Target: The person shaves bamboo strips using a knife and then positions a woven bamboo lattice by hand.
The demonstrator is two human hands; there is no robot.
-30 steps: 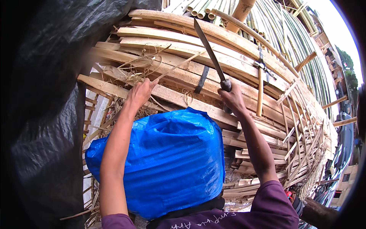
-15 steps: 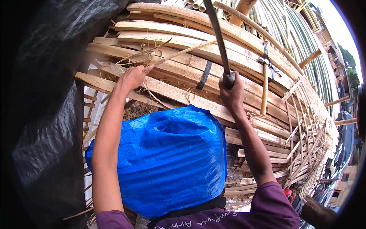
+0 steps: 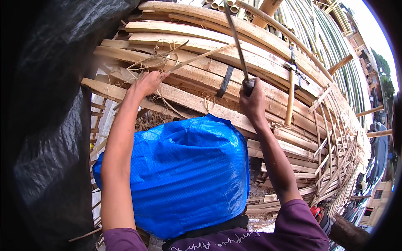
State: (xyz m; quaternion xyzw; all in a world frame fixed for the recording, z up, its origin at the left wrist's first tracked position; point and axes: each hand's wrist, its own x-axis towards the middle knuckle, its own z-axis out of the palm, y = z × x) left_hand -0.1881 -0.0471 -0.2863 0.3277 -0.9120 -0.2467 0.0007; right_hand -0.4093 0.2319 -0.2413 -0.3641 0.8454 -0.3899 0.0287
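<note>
My left hand [image 3: 146, 83] is closed, pinching the near end of a thin pale strip of wood or bamboo [image 3: 201, 55]. The strip slants up to the right above stacked timber. In my right fist [image 3: 253, 100] is the dark handle of a machete, its long blade [image 3: 238, 44] pointing away from me. The blade crosses the view just right of the strip's far end; whether they touch I cannot tell. Curly shavings [image 3: 161, 52] lie around my left hand. A blue plastic sheet [image 3: 188, 175] covers my lap between my forearms.
Long sawn timbers [image 3: 188, 75] run across in front, one wrapped with a black band [image 3: 225, 81]. A hammer [image 3: 289, 98] lies on them to the right. Thin slats [image 3: 335, 154] pile up at the right. Bamboo poles [image 3: 310, 37] stretch beyond; a black tarp [image 3: 50, 138] hangs at the left.
The machete has shifted slightly left and its blade has turned, looking narrower. My right hand moved a little left with it. The left hand and strip have barely moved.
</note>
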